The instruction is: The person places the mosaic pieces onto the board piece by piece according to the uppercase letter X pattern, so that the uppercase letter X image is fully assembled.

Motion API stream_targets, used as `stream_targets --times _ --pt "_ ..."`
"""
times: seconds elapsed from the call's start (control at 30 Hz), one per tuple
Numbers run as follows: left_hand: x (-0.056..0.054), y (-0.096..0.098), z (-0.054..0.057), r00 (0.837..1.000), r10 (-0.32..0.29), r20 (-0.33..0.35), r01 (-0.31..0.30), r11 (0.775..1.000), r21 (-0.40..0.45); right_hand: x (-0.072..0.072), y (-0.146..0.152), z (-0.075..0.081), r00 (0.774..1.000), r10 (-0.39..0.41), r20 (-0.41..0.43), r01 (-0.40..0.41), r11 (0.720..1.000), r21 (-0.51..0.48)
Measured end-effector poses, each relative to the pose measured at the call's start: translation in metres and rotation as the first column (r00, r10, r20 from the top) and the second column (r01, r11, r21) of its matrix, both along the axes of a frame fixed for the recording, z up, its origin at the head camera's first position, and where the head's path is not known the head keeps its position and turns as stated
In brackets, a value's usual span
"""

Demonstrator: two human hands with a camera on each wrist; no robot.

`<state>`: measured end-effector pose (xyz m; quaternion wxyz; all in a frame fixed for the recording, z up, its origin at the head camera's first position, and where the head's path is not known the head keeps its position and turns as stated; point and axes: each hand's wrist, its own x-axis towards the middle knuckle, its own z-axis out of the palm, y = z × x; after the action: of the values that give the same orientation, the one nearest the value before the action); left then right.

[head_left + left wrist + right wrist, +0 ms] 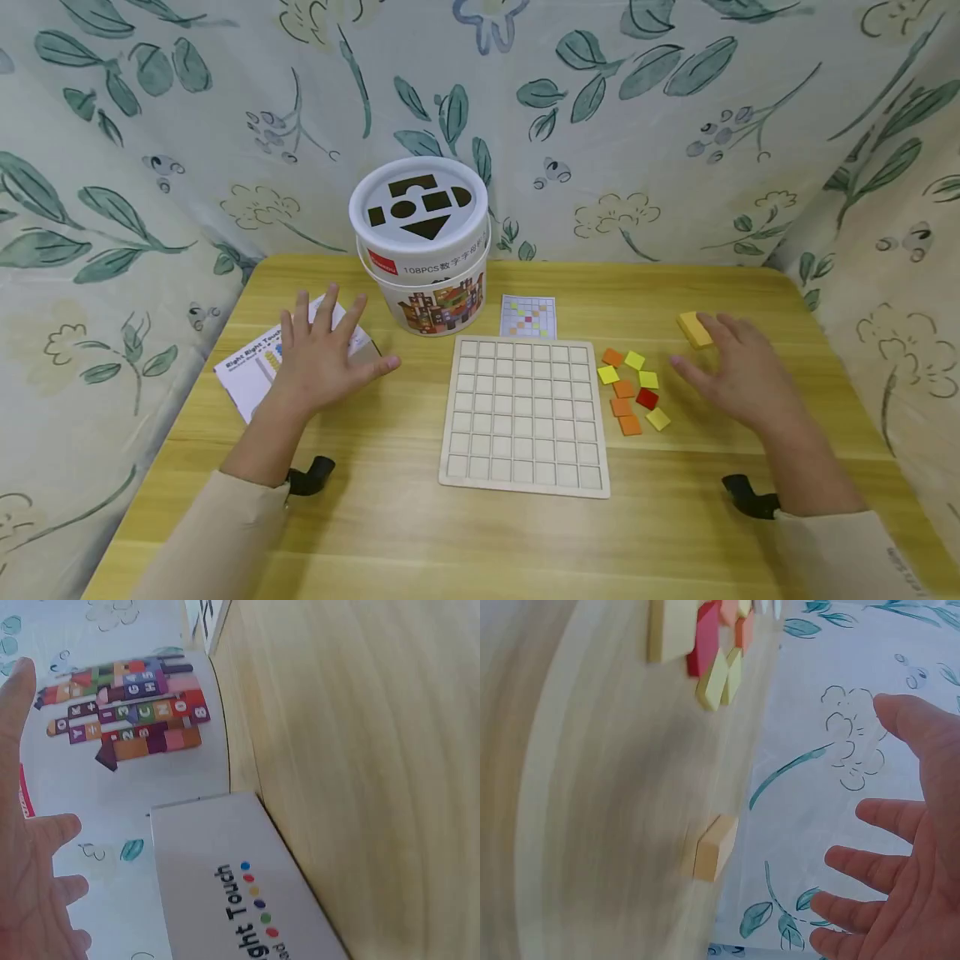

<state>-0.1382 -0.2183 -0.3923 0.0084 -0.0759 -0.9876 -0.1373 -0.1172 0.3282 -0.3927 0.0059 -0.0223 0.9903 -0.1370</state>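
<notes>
My left hand hovers with spread fingers over a white box printed "Right Right Touch". In the left wrist view, the end of that box shows beside the spread fingers. Fingers apart, my right hand is held above the table's right side, close to a yellow block. The right wrist view has the block on the tabletop, apart from the palm. Between the hands lies a wooden grid board with bare squares. Orange, yellow and red tiles are scattered along its right edge.
A small card with a coloured grid pattern lies at the board's far edge. Behind it to the left stands a lidded white bucket with shape cutouts in its lid. Leaf-patterned cloth hangs behind the wooden table.
</notes>
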Motion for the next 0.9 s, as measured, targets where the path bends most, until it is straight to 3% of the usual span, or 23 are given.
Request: stream_targets --times 0.1,0.2,0.33,0.47,0.63,0.8,0.9 --pt "0.008 0.007 -0.002 0.999 -0.033 -0.024 0.034 0.999 0.027 0.000 -0.007 -0.003 1.000 -0.002 0.008 0.002 0.999 -0.043" --pt "0.013 0.014 -0.006 0.997 -0.078 -0.029 0.081 0.988 0.129 0.000 -0.013 -0.007 0.999 -0.010 0.039 0.014 0.996 -0.087" --pt "0.017 0.025 -0.013 0.991 -0.127 -0.035 0.131 0.939 0.318 -0.002 -0.020 -0.014 0.994 -0.042 0.096 0.055 0.989 -0.139" --pt "0.020 0.035 -0.024 0.988 -0.142 -0.055 0.152 0.898 0.412 -0.006 -0.027 -0.023 0.985 -0.074 0.155 0.105 0.974 -0.202" --pt "0.021 0.046 -0.044 0.990 -0.139 -0.034 0.139 0.879 0.457 -0.010 -0.035 -0.034 0.978 -0.096 0.186 0.139 0.962 -0.235" --pt "0.018 0.062 -0.063 0.990 -0.135 0.028 0.097 0.831 0.548 -0.014 -0.039 -0.043 0.965 -0.140 0.221 0.196 0.946 -0.257" --pt "0.015 0.072 -0.071 0.992 -0.119 0.052 0.068 0.816 0.574 -0.016 -0.040 -0.047 0.953 -0.173 0.248 0.239 0.934 -0.267"
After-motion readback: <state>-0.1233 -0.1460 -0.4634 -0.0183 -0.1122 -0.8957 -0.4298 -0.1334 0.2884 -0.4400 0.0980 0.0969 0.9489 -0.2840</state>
